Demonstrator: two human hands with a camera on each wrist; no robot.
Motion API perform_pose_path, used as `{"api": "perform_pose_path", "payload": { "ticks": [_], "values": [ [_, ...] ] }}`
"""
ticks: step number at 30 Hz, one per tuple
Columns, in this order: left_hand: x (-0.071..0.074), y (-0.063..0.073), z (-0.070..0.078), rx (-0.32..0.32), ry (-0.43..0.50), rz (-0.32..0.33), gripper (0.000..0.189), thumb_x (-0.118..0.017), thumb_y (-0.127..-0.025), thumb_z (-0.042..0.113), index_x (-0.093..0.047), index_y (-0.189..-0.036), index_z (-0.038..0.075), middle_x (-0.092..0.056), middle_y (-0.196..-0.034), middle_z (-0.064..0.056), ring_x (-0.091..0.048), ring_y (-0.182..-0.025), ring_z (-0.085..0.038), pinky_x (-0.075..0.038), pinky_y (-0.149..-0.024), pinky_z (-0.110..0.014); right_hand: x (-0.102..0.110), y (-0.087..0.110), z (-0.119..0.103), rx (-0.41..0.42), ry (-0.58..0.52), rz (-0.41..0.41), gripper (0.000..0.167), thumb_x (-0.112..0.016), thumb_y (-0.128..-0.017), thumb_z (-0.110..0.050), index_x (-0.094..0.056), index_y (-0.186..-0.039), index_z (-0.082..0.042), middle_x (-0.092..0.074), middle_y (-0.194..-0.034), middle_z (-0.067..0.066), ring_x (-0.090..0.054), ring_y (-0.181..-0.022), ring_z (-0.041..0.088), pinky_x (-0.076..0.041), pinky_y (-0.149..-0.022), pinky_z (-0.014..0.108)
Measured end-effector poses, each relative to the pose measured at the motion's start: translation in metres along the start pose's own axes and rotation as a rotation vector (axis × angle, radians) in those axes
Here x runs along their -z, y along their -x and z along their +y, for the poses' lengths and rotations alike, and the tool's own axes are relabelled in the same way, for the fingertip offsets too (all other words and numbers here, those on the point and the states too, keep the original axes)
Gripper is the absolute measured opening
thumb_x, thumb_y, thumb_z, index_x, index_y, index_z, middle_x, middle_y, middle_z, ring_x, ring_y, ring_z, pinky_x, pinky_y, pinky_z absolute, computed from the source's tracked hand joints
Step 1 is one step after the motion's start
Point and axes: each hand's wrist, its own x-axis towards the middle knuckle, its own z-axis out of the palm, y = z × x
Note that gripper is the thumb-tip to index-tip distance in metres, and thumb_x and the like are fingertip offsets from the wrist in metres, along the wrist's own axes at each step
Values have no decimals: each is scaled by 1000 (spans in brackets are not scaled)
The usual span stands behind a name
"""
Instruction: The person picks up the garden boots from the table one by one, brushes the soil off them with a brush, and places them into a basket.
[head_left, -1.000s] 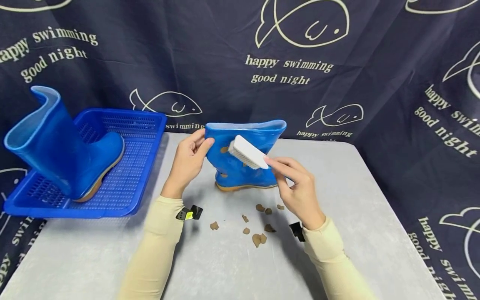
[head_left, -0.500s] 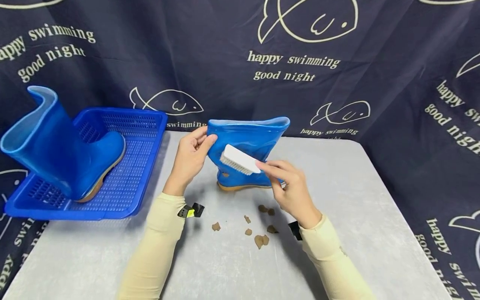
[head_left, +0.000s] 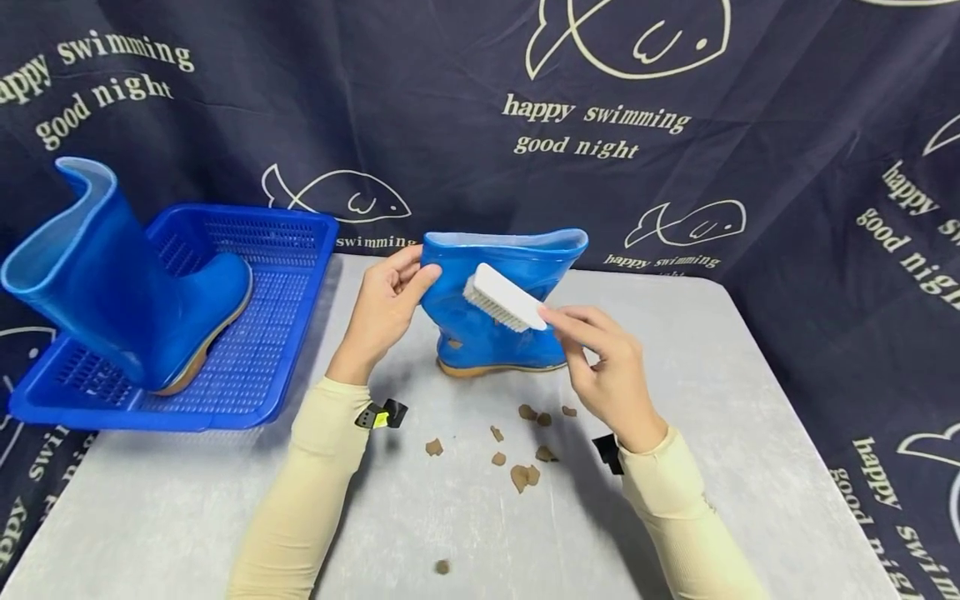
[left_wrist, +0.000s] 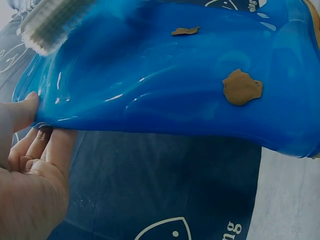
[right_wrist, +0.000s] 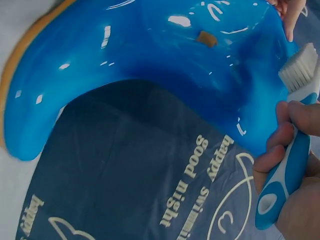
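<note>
A blue rain boot [head_left: 495, 350] with a tan sole stands on the table, and my left hand [head_left: 382, 308] pinches its upper edge between thumb and fingers. Brown patches [left_wrist: 242, 87] cling to the shaft in the left wrist view. My right hand [head_left: 603, 367] grips a scrub brush [head_left: 506, 298] by its blue and white handle [right_wrist: 287, 175], fingers curled round it. The white bristles [right_wrist: 300, 67] face the boot's shaft near its top.
Several brown flakes [head_left: 521, 477] lie on the grey table [head_left: 420, 508] before the boot, plus a small brown lump [head_left: 442, 567] nearer the front. At left, a second blue boot [head_left: 142, 292] stands in a blue plastic basket [head_left: 300, 325]. A dark printed cloth [head_left: 450, 108] hangs behind.
The brush dipped down the shaft, then came back up and right. A brown patch near the boot's top has come off. A brown lump now shows at the table's front.
</note>
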Motion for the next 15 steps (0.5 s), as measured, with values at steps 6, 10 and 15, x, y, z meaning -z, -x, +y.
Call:
{"api": "perform_pose_path", "payload": {
  "ticks": [6,10,15],
  "values": [
    [0,0,1,8,-16,-8,43,-59,-103,21,-56,-141,3,-69,-130,-17,-69,-109,-10,-56,-96,-23,-13,-10,-1,16,-38,-40,42,-60,-89,14,-75,-119,-11,-73,-101,12,-61,-86,21,-47,-75,19],
    [-2,0,0,4,-11,-6,42,-59,-103,22,-56,-141,3,-69,-129,-17,-68,-103,-2,-56,-92,-19,-16,0,2,-9,-47,-105,42,-61,-89,13,-75,-119,-12,-73,-101,12,-62,-85,21,-50,-74,21],
    [-3,-1,-2,5,-8,0,42,-58,-103,20,-56,-141,3,-69,-129,-19,-69,-100,-2,-56,-91,-18,-15,20,11,-38,5,-198,41,-63,-90,11,-74,-121,-13,-73,-105,10,-63,-93,22,-52,-75,29]
  ]
}}
